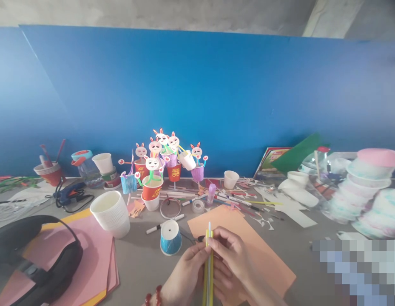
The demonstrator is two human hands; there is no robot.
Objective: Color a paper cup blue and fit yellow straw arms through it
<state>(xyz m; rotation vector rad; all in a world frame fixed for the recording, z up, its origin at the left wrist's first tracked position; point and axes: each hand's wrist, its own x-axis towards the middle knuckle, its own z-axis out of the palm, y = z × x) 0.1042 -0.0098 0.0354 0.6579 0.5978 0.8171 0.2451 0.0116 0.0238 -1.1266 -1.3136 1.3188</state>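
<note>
Both my hands are closed around a small bundle of straws (pixel 209 272), yellow ones with a pale one between them, held upright with the pale tip standing slightly higher. My left hand (pixel 191 267), with a red bead bracelet at the wrist, pinches the bundle from the left. From the other side my right hand (pixel 232 255) grips it near the top. An orange paper sheet (pixel 264 263) lies beneath the hands. Just left of them, a blue-wrapped paper cup (pixel 171 243) stands upside down with a small hole in its base.
Rabbit-faced cup figures (pixel 152 165) stand at the back. A stack of white cups (pixel 111 212) and a black headset-like object (pixel 66 263) over pink paper (pixel 98 255) are at left. Markers (pixel 165 224), a tape roll (pixel 197 206) and paper scraps lie mid-table. Decorated cup stacks (pixel 359 191) stand right.
</note>
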